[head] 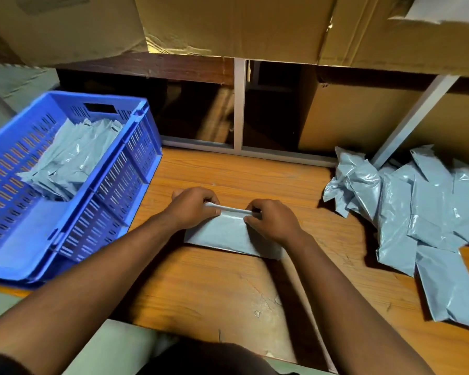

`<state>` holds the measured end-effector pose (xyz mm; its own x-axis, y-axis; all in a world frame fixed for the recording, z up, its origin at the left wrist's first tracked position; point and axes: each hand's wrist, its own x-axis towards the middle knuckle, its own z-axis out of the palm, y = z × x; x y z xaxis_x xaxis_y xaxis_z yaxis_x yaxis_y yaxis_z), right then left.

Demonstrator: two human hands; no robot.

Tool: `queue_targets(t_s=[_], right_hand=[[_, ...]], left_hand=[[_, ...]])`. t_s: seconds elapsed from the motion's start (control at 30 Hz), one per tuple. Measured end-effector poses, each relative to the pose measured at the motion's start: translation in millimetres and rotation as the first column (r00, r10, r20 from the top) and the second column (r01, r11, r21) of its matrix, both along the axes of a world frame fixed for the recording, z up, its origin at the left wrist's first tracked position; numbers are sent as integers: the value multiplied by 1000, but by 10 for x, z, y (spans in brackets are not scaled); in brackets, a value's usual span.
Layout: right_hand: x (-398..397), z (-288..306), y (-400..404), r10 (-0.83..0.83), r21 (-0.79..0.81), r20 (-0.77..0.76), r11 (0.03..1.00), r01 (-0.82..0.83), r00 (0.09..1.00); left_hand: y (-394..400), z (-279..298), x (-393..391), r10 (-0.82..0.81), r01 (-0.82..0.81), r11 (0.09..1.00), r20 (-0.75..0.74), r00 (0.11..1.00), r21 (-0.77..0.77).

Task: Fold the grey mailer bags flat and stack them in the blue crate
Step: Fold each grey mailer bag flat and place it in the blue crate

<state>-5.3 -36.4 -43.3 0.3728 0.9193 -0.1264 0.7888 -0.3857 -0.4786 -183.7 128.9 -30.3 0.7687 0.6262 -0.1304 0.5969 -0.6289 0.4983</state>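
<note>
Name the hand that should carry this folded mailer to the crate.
Left, probably: the blue crate sits on the left hand's side of the mailer; the right hand would have to cross over.

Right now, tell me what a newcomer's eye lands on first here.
The bright blue crate at the left, already holding a stack of folded grey bags. At the centre of the wooden table, the left hand and right hand pinch the far edge of one grey mailer bag. A loose heap of bags lies right.
</note>
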Motion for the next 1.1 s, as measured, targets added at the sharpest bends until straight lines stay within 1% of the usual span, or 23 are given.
queue_targets(t_s=[0.07, 0.13, 0.2, 0.27, 0.33, 0.4, 0.47, 0.53, 0.6, 0.7, 0.73, 0.8, 0.87, 0.93, 0.97, 1.03, 1.1], right_hand=[[-91, 185, -58, 47, 29, 51, 998, -48, 998], [-270, 372, -55, 34, 163, 127, 985, -54, 991], [-505, 578, 37, -20, 321, 116, 947, -19, 993], [-741, 793, 220, -59, 403, 109, 915, 10, 992], [-970, 990, 458, -90, 435, 81, 899, 46, 993], [-1188, 1144, 727, -119, 461, 34, 883, 90, 992], [-1402, 1282, 978, -149, 500, 32, 859, 113, 988], [-1596, 1421, 1206, -172, 546, 37, 828, 124, 984], [-1769, 1563, 1438, -200, 588, -21, 790, 174, 980], [-1976, 1706, 1825, -244, 591, -173, 749, 299, 954], [-2058, 1739, 1961, -259, 566, -212, 754, 334, 943], [-2217, 1758, 2252, -290, 465, -243, 803, 373, 926], [-2371, 1749, 2542, -320, 348, -201, 860, 373, 926], [-2516, 1686, 2810, -327, 225, -159, 907, 356, 932], [-2577, 1630, 2928, -322, 161, -115, 927, 338, 940], [-2682, 1496, 3125, -278, 51, 42, 960, 275, 960], [-2775, 1359, 3282, -220, -28, 186, 973, 229, 958]], left_hand=[[98, 288, -129, -63, 64, 998, 120, 991, -8], [256, 593, -260, -145, 152, 988, 203, 968, -19], [470, 906, -408, -197, 203, 979, 235, 952, -3], [728, 1193, -582, -198, 190, 980, 308, 930, 58], [1017, 1388, -798, -194, 169, 981, 392, 899, 97], [1293, 1495, -1015, -160, 136, 987, 495, 854, 84], [1567, 1519, -1215, -97, 80, 995, 594, 798, 55], [1842, 1458, -1440, -1, 3, 1000, 640, 768, -3], [2141, 1284, -1668, 82, -84, 996, 616, 783, -26], [2518, 935, -1931, 137, -161, 987, 473, 870, 10], [2614, 821, -1981, 133, -158, 987, 401, 906, 30], [2763, 601, -2024, 81, -110, 987, 227, 971, 120], [2856, 434, -2031, 51, -63, 981, 73, 996, 182], [2920, 313, -2066, 93, -88, 982, -21, 995, 165], [2958, 259, -2097, 117, -111, 982, -36, 992, 151], [3004, 204, -2184, 158, -152, 978, -27, 987, 140], [3051, 150, -2285, 174, -172, 979, -12, 985, 106]])
